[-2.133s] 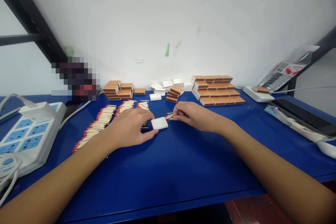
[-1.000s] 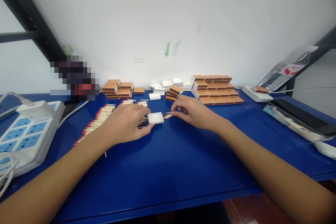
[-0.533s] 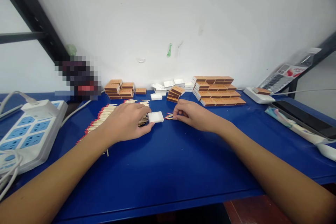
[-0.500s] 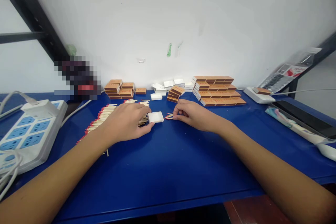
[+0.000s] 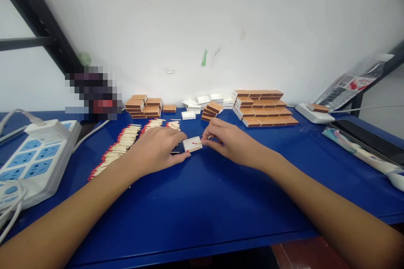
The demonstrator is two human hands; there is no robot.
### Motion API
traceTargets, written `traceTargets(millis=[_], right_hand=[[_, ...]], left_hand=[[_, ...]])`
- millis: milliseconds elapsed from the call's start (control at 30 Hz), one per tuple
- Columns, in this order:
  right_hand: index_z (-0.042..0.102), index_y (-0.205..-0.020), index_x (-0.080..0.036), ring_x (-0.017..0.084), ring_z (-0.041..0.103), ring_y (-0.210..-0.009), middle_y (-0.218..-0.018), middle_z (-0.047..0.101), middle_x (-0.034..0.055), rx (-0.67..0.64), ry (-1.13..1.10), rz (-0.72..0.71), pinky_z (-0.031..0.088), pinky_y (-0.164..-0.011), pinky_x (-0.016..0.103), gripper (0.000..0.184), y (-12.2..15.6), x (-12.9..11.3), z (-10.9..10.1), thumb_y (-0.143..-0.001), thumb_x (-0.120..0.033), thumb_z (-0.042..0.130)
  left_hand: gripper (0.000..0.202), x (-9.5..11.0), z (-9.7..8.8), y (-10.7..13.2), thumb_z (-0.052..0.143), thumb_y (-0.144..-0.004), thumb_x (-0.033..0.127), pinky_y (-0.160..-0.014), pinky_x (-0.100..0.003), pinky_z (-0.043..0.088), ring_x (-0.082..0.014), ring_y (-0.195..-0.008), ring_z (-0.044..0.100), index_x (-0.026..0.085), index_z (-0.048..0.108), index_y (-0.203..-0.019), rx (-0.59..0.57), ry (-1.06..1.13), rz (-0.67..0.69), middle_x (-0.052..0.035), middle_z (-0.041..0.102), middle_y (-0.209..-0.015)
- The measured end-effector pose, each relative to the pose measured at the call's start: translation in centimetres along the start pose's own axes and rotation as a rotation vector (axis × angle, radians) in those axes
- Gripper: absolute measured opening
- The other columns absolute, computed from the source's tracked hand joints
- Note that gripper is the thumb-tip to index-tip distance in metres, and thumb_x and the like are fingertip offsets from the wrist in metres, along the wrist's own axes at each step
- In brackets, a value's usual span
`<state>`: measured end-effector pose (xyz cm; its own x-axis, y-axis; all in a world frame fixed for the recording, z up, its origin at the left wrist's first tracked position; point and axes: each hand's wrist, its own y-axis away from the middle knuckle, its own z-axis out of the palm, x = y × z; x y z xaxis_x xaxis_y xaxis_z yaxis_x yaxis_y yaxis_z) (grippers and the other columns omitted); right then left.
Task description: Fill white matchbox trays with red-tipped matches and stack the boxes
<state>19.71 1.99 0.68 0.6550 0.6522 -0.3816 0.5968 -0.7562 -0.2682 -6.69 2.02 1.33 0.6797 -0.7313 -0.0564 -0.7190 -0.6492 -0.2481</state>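
Observation:
My left hand (image 5: 164, 145) grips a small white matchbox tray (image 5: 190, 143) by its left end, thumb in front and fingers behind. Red-tipped matches (image 5: 195, 147) lie in the tray, their heads toward the left. At the tray's right end, my right hand (image 5: 222, 138) pinches the matches between thumb and fingertips; how many it holds is hidden. Rows of loose red-headed matches (image 5: 121, 145) spread over the blue table, left of and partly beneath my left hand.
Orange matchboxes stand stacked at the back left (image 5: 143, 107) and back right (image 5: 265, 109). Between them are white trays (image 5: 188, 115) and a small leaning pile of matchboxes (image 5: 211, 111). A power strip (image 5: 38, 164) lies at left; a dark phone (image 5: 366, 141) lies at right.
My right hand has moved slightly left, bringing its matches from beside the tray into it. The tray has shifted a little right and toward me and is now tilted, with my left hand still holding it.

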Motion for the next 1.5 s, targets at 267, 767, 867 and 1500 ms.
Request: traceTargets(millis=[267,767,867,1500], right_hand=[[0.063,-0.104,-0.019,0.016,0.056,-0.079,-0.105,0.058,0.0068,0.028,0.01,-0.086,0.044,-0.07,0.03,0.01,0.1,-0.8,1.2,-0.106,-0.023,0.055],[0.068,-0.098,-0.019,0.017,0.056,-0.08,-0.098,0.058,0.0052,0.18,0.071,-0.024,0.045,-0.073,0.032,0.007,-0.1,1.6,-0.1,-0.101,-0.023,0.063],[0.071,-0.101,-0.02,0.017,0.056,-0.08,-0.098,0.057,0.0052,0.106,0.078,0.004,0.045,-0.073,0.032,0.009,-0.3,2.7,0.0,-0.101,-0.025,0.063],[0.067,-0.1,-0.02,0.018,0.059,-0.087,-0.103,0.058,0.0055,-0.003,-0.04,0.008,0.047,-0.077,0.031,0.008,-0.6,3.7,1.0,-0.103,-0.024,0.061]], left_hand=[[0.025,0.7,0.1,0.1,0.071,-0.096,0.041,-0.069,-0.032,0.045,-0.0241,-0.085,0.072,0.02,0.069,-0.109,0.055,0.025,0.03,-0.0036,0.076,-0.09],[0.024,-0.1,-0.2,0.2,0.069,-0.096,0.037,-0.066,-0.033,0.044,-0.0225,-0.074,0.07,0.017,0.073,-0.108,0.166,-0.059,0.069,-0.0034,0.074,-0.083],[0.023,-0.5,-0.3,0.2,0.069,-0.096,0.037,-0.063,-0.032,0.042,-0.0216,-0.069,0.068,0.016,0.074,-0.105,0.217,-0.105,0.058,-0.0036,0.074,-0.08],[0.026,-0.5,-0.3,0.2,0.071,-0.094,0.039,-0.064,-0.032,0.043,-0.0225,-0.072,0.069,0.017,0.074,-0.107,0.185,-0.127,0.035,-0.0038,0.075,-0.081]])
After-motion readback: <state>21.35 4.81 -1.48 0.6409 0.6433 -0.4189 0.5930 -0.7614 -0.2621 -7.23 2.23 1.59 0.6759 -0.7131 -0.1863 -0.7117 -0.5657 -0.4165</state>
